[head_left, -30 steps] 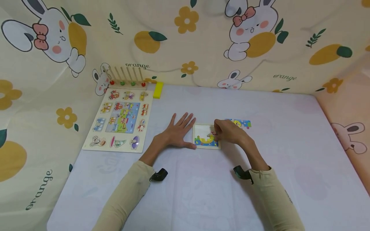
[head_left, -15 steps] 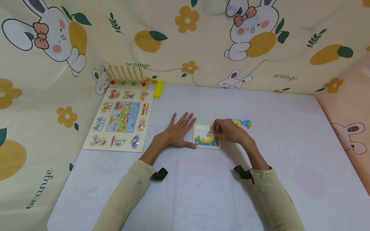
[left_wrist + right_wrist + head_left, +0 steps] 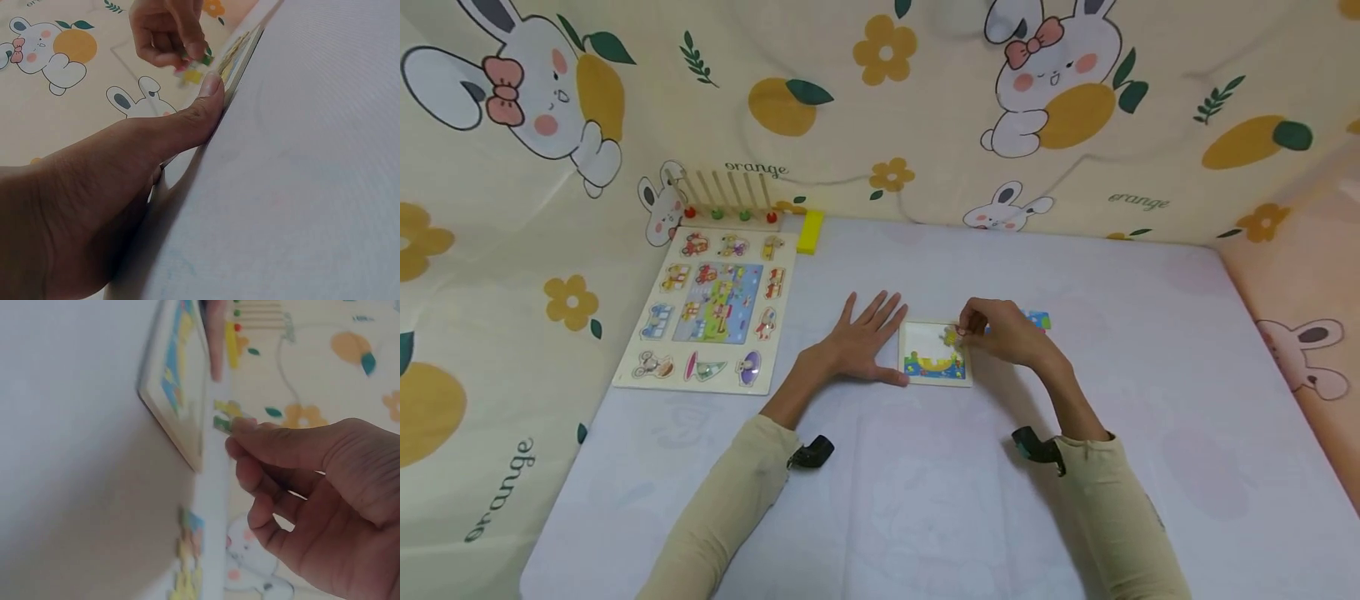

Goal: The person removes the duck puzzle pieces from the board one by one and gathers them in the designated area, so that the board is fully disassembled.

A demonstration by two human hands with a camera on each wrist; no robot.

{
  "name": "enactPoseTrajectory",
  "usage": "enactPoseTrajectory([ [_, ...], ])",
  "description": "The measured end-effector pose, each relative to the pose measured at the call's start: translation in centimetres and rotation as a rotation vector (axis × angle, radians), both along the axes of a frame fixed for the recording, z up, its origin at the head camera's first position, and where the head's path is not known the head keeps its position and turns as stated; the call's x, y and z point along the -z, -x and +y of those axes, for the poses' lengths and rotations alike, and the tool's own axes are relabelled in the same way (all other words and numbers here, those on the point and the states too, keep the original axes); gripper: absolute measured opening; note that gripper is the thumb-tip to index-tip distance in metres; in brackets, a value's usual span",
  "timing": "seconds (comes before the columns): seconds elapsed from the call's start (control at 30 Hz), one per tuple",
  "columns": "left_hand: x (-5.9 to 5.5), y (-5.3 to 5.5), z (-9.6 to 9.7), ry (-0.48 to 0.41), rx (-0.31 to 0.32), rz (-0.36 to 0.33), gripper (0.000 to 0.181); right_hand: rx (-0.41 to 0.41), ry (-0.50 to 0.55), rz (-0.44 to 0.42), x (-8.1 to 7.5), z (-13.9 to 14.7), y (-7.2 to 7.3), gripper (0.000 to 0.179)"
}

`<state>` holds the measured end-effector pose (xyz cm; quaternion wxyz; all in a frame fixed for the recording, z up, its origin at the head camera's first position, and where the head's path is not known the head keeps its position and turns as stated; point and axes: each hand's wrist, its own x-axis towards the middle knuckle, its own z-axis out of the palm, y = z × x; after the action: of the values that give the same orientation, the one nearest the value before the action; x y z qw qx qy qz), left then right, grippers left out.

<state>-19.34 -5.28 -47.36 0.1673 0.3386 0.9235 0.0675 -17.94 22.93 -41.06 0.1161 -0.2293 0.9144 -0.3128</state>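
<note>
A small puzzle tray (image 3: 935,383) with a pale rim lies on the table, its lower part filled with blue and yellow jigsaw pieces. My left hand (image 3: 867,343) lies spread to its left, the thumb at the tray's edge. My right hand (image 3: 1003,332) pinches a jigsaw piece (image 3: 951,335) between thumb and index finger over the tray's upper right. In the right wrist view this piece (image 3: 226,415) shows yellow and green and is held up off the tray. More jigsaw pieces (image 3: 1039,319) lie behind the right hand, which partly hides them.
A large wooden picture puzzle board (image 3: 700,380) lies at the left. Behind it stands a rack of pegs (image 3: 730,218) with red and green beads. Beside that is a yellow block (image 3: 810,233). A printed cloth with rabbits hangs along the back.
My right hand has lifted from the tray's right side and moved slightly up and away, the piece pinched in it. The left hand stays in place.
</note>
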Motion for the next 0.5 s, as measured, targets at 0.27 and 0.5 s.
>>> enactPoseTrajectory([
  [0.27, 0.1, 0.1, 0.0, -0.009, 0.002, 0.001, 0.121, 0.135, -0.046, 0.056, -2.2, 4.4, 0.0, 0.012],
  [0.5, 0.2, 0.0, -0.1, -0.004, -0.01, -0.007, 0.121, 0.287, -0.118, -0.041, -2.2, 8.5, -0.1, 0.018],
])
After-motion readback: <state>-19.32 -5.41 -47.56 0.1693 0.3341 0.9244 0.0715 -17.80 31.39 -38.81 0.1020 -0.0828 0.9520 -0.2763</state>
